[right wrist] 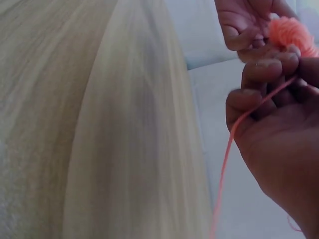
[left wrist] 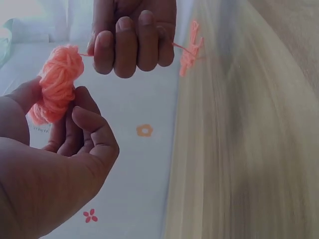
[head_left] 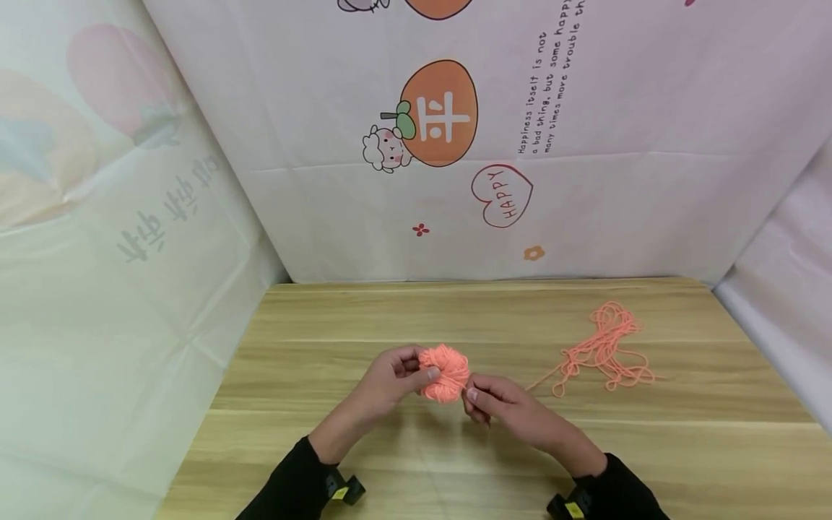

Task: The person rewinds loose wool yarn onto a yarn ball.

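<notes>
A small coral ball of yarn is held above the wooden table, pinched between the thumb and fingers of my left hand. Close on its right side, my right hand pinches the yarn strand where it leaves the ball. In the left wrist view a short piece of strand spans from the ball to the curled right fingers. The strand crosses the right palm in the right wrist view and hangs down from it. Loose yarn lies in a tangled heap to the right.
The wooden table reaches back to a white printed cloth hanging behind it. More pale cloth hangs along the left side and the right. A black sleeve with a wrist camera shows on each arm.
</notes>
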`<state>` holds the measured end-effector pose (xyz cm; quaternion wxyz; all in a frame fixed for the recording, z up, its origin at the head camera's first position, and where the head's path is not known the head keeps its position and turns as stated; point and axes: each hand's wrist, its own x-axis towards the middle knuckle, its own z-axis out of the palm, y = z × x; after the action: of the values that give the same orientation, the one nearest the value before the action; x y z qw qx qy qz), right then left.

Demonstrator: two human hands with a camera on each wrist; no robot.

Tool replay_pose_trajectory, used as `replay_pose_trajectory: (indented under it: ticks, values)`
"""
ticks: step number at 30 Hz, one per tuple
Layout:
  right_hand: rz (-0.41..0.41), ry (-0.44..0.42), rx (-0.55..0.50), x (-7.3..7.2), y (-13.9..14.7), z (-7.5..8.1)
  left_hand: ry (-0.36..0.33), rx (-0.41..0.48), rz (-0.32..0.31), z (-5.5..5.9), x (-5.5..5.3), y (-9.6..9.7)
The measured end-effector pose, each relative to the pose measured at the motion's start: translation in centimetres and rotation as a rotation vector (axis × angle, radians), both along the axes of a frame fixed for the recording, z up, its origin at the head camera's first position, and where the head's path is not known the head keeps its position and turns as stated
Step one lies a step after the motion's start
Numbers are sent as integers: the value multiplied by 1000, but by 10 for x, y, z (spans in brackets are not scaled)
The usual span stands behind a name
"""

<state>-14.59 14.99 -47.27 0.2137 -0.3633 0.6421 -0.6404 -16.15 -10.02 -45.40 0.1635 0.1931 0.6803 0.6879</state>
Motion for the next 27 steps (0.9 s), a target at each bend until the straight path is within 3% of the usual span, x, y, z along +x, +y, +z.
replay_pose_trajectory:
  ticks: [7,17,20,27]
  values:
    - [98,-41,32,-8,-1,-4,-6,80,-193,0,5,6]
    - [93,-65,227,-21,-2,1,9,-60,-410,-6,6,8]
    - [64,-62,277,-22,-4,5,4,-127,-419,-6,8,8]
    - [-76,19,333,-21,-9,17,14,-314,-358,-11,9,8]
